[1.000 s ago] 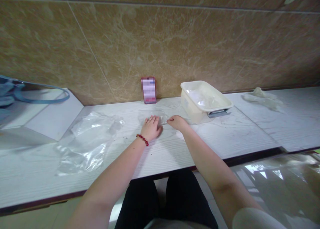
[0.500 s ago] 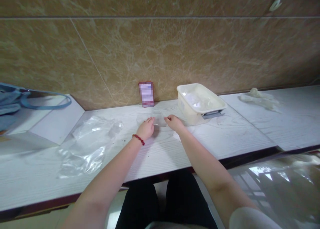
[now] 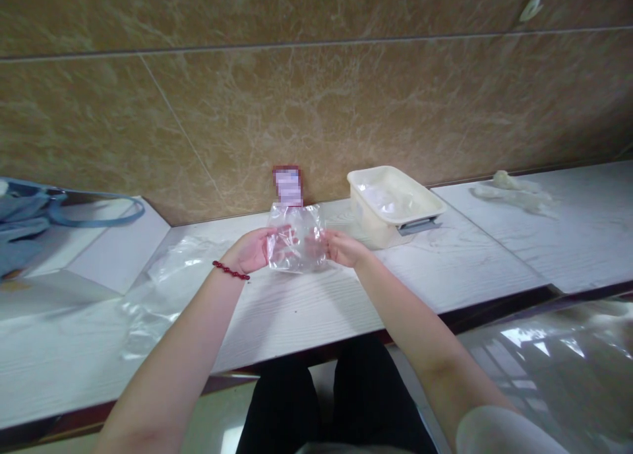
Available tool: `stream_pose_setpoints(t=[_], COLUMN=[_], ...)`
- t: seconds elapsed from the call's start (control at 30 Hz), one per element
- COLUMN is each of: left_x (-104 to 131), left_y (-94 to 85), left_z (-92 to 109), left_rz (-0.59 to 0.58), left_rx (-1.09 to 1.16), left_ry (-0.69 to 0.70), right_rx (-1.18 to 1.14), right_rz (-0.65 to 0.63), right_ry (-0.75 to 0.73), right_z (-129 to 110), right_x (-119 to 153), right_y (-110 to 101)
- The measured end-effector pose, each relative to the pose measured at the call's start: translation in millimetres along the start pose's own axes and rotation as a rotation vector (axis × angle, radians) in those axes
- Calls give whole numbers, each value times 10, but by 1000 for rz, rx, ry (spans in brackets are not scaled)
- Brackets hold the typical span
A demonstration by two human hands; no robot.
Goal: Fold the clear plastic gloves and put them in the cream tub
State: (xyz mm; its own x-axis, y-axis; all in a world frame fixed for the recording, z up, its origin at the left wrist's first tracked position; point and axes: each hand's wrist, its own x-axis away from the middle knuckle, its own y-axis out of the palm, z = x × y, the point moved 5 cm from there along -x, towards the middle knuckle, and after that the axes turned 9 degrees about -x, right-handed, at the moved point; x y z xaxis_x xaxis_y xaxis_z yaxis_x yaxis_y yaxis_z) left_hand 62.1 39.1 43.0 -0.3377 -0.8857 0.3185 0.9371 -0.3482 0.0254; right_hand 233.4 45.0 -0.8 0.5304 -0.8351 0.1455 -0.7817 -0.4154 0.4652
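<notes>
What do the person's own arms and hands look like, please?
The left hand and right hand are ungloved, with forearms bare. A dark red beaded bracelet circles the left wrist; a whitish sleeve ends above the right elbow.

Positions refer to the view centre. The brown marbled wall spans 10 to 2 o'clock; a white fitting is mounted at 2. A red-edged panel, face pixelated, stands upright against it between 10 and 11, near centre. The white wood-grain worktop carries a cream bin at 3, grey latch outward, with clear plastic inside. Further toward 3 lies a crumpled pale item. At 9, a blue strap overlaps a white box. Loose clear sheeting lies at 8.
</notes>
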Motion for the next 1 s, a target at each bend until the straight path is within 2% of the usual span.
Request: stream_pose_setpoints(t=[0.2,0.37,0.47,0.73,0.87,1.0], left_x=[-160,-213,-209,-151,-127,-140], left_y=[-12,-38,-63,-95,-96,-132], left_z=[-373,-554,-626,-604,-574,-583], left_rz=[-69,-38,-41,-81,-65,8], left_rx=[138,62,78,324,341,372], left_ry=[-64,-57,-54,-17,5,26], right_rx=[-113,-101,-106,-58,-72,-105], right_rz=[38,133,148,139,120,148], right_ry=[153,171,170,209,170,119], right_z=[166,234,264,269,243,255], right_x=[-62,-108,-141,-142,-139,-173], right_y=[-15,-88,-94,-61,-77,-129])
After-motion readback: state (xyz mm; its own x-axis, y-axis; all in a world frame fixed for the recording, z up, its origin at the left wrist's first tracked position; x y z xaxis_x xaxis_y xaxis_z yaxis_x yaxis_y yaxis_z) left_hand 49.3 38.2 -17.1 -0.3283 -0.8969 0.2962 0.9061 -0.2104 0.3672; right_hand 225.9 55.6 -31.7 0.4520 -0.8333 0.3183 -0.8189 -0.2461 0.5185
